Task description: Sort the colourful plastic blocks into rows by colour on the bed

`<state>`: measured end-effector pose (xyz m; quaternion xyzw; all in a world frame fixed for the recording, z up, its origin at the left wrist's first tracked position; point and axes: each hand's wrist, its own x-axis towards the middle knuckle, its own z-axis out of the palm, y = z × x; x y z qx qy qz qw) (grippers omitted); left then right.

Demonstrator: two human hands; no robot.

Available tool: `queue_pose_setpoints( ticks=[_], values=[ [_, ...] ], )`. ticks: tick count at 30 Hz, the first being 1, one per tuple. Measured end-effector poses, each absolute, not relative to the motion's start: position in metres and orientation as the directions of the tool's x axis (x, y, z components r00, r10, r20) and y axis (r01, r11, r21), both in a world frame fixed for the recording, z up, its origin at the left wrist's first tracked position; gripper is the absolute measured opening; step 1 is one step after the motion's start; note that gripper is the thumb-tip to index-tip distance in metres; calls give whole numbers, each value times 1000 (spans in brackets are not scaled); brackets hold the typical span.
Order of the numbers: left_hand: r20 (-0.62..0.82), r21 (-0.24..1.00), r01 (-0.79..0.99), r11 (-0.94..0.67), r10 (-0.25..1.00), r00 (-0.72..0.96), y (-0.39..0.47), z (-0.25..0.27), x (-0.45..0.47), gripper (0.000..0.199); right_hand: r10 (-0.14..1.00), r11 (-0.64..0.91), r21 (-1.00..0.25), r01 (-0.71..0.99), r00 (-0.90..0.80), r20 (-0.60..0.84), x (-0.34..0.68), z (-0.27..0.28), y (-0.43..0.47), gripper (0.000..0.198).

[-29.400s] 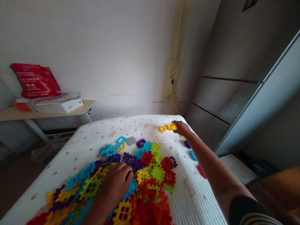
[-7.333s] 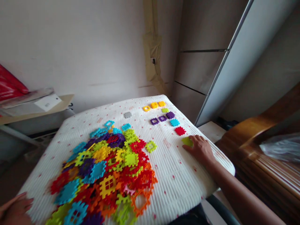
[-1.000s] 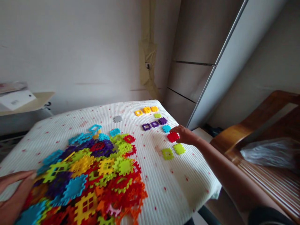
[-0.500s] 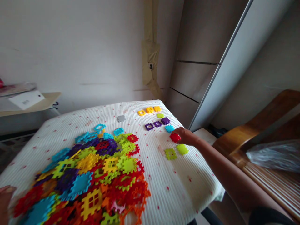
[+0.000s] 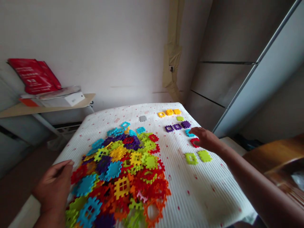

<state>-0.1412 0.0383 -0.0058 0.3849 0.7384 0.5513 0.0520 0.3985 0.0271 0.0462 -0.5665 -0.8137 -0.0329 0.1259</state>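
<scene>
My right hand (image 5: 206,139) reaches over the far right of the table, thumb and fingers apart. Its fingertips are at a blue interlocking tile (image 5: 189,133), and a red tile (image 5: 194,142) lies partly hidden under the thumb side. No tile shows lifted in it. My left hand (image 5: 55,185) hovers at the left edge of the pile, thumb and fingertips drawn together with nothing visible in them. The big pile of mixed notched plastic tiles (image 5: 121,186) covers the table's left and middle. Two light green tiles (image 5: 204,155) lie nearer me than the red one.
Purple tiles (image 5: 177,126), yellow tiles (image 5: 169,112) and a small green tile (image 5: 180,118) sit farther back. A grey tile (image 5: 142,118) lies alone. The white quilted cover (image 5: 185,202) drapes the table. A side shelf (image 5: 86,98), a wardrobe (image 5: 213,82) and a wooden chair (image 5: 273,152) stand around.
The view has turned left, bringing my left hand fully into sight. My right hand has shifted off the red tile, which now lies on the cover, toward the blue one.
</scene>
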Motion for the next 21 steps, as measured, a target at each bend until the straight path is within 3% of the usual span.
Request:
queue_pose_setpoints(
  ticks=[3, 7, 9, 15, 21],
  values=[
    [342, 848, 517, 117, 624, -703, 37, -4, -138, 39, 880, 432, -209, 878, -359, 310, 354, 54, 32, 29],
    [346, 827, 551, 113, 671, -656, 33, 0, -135, 38, 882, 468, -388, 794, -396, 254, 289, 41, 44, 21],
    [341, 815, 569, 107, 704, -622, 32, 0, -134, 37, 865, 501, -381, 777, -432, 257, 264, 31, 51, 26],
    [386, 784, 616, 75, 718, -579, 35, -11, -142, 38, 757, 650, -186, 737, -606, 243, 225, 14, 73, 46],
    [378, 770, 632, 88, 736, -562, 36, -15, -147, 33, 735, 678, -240, 695, -643, 215, 223, 10, 85, 32]
  ],
)
